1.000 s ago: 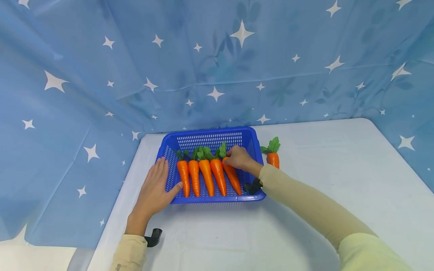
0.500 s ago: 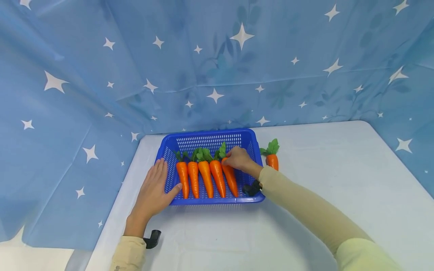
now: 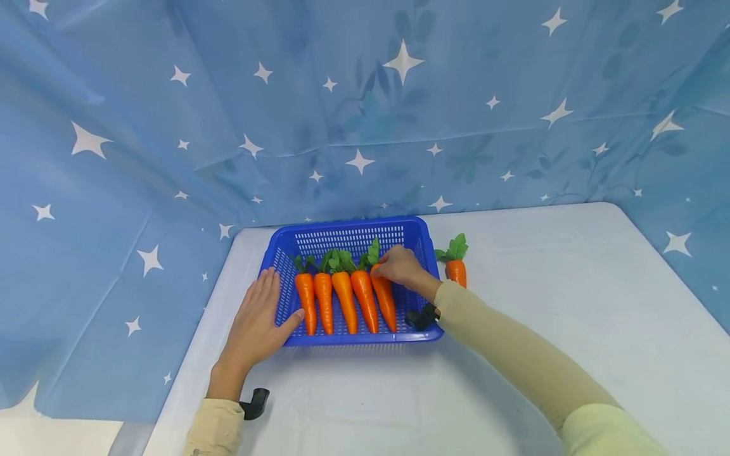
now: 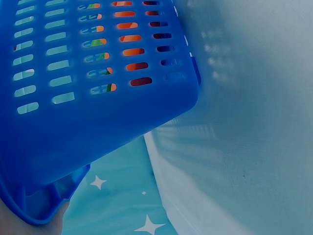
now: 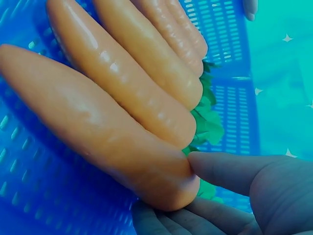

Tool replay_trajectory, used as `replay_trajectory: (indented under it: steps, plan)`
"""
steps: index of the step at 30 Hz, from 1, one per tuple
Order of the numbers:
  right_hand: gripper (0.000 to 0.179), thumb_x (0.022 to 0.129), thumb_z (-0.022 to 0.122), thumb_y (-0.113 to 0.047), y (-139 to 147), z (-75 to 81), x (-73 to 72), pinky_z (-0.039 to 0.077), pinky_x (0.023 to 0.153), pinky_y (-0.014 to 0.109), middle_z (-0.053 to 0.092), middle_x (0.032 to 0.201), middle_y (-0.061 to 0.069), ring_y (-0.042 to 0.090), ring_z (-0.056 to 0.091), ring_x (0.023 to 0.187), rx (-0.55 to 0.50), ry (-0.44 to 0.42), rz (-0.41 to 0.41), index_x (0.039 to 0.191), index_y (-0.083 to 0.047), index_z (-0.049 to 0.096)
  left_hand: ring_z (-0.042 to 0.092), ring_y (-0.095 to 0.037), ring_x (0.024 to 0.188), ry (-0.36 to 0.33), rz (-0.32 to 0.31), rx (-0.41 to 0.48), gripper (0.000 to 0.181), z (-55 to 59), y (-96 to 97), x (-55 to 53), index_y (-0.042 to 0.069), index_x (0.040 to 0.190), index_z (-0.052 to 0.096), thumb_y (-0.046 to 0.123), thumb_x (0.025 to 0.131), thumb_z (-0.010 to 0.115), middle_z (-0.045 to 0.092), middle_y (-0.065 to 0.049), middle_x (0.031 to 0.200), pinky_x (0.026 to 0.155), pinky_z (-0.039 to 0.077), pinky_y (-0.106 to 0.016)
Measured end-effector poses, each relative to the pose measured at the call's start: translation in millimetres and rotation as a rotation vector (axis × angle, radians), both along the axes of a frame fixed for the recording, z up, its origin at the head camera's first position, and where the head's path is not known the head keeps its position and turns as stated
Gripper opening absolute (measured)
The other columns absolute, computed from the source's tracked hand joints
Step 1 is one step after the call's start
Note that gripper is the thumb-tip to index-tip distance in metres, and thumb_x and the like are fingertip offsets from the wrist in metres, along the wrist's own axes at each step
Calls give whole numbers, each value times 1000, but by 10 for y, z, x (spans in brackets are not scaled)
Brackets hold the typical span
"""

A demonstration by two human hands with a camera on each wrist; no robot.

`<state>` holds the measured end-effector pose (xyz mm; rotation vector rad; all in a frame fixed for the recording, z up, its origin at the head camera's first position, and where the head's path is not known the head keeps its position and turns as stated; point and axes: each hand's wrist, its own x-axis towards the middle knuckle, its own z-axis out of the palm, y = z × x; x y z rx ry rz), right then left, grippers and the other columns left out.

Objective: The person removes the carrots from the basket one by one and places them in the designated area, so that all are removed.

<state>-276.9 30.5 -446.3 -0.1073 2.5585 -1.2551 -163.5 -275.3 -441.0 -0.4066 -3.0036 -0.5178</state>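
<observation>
Several orange carrots with green tops lie side by side in a blue plastic basket (image 3: 348, 339). At the right end of the row, my right hand (image 3: 401, 266) pinches the last carrot (image 3: 384, 303) near its leafy end. The right wrist view shows the thumb (image 5: 220, 171) on one side of that carrot (image 5: 98, 117) and the fingers under its thick end. My left hand (image 3: 259, 316) lies with straight fingers along the basket's left rim, thumb reaching over the front left corner. The left wrist view shows the basket's slotted wall (image 4: 98, 117) beside that hand.
Another carrot (image 3: 456, 272) lies on the white table (image 3: 542, 272) just right of the basket, partly hidden by my right forearm. A blue curtain with white stars (image 3: 365, 114) hangs behind and left of the table.
The held carrot's tip has swung slightly left, toward the neighbouring carrot. The right hand keeps its pinch and the left hand stays at the rim; the whole view shifts a little.
</observation>
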Motion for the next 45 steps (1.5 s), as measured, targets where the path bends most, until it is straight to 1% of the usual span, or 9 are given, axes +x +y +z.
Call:
replay_trajectory:
  steps: [15,22,26,29,31,33,34,36,45]
  plan:
    - [27,90,79,-8,65,47,5,27,50,24,37,55,-3,12,36,50,-78,-19,-4,67,-4,66,9,-44,162,-5,0,-1,95,-6,-6,-7,-12,165,19,48,103,60,13,-28,175,131,7,-57]
    - [14,92,80,-12,80,95,43,43,61,25,59,67,-1,17,53,65,-97,-40,-22,92,2,82,9,-44,162,-5,-3,-1,96,-6,-3,5,-13,165,18,48,104,60,13,-28,174,131,7,-57]
    - [16,92,81,-12,80,142,45,38,60,26,53,69,0,17,49,66,-113,-56,-34,92,4,80,9,-44,162,-7,-5,0,96,1,0,3,-12,165,18,48,104,60,13,-28,174,131,7,-57]
    - [23,92,81,-12,93,186,38,48,67,24,67,83,5,16,57,74,-129,-60,-52,102,9,80,9,-44,162,-8,-5,3,95,10,-1,2,-13,165,18,48,104,59,13,-29,174,131,7,-57]
    - [33,93,80,-11,109,218,34,58,81,28,75,106,15,22,68,90,-152,-78,-60,116,11,77,9,-44,162,-8,-6,4,95,13,-3,0,-13,165,18,48,104,60,13,-29,174,131,7,-57]
    - [43,93,80,-11,131,249,29,61,96,38,71,134,22,30,70,116,-170,-87,-68,130,10,72,9,-44,162,-6,-7,3,95,16,-5,-1,-13,165,18,48,104,60,13,-29,174,131,7,-57]
    - [44,93,79,-10,141,265,28,59,100,41,68,138,24,33,68,123,-176,-96,-69,132,10,71,9,-44,162,-5,-6,2,95,16,-6,-2,-13,165,18,48,104,60,13,-29,174,131,7,-57]
    - [45,94,79,-10,155,291,21,57,104,44,66,141,25,36,65,129,-194,-112,-74,133,11,70,9,-44,162,-6,-7,1,95,13,-7,-4,-13,165,18,48,104,60,13,-29,174,131,7,-56]
    - [47,96,78,-7,198,417,33,57,103,49,64,141,26,38,67,126,-291,-165,-100,137,13,65,8,-43,163,-13,-4,-1,96,8,-14,-6,-12,165,17,48,104,59,12,-28,175,131,7,-57]
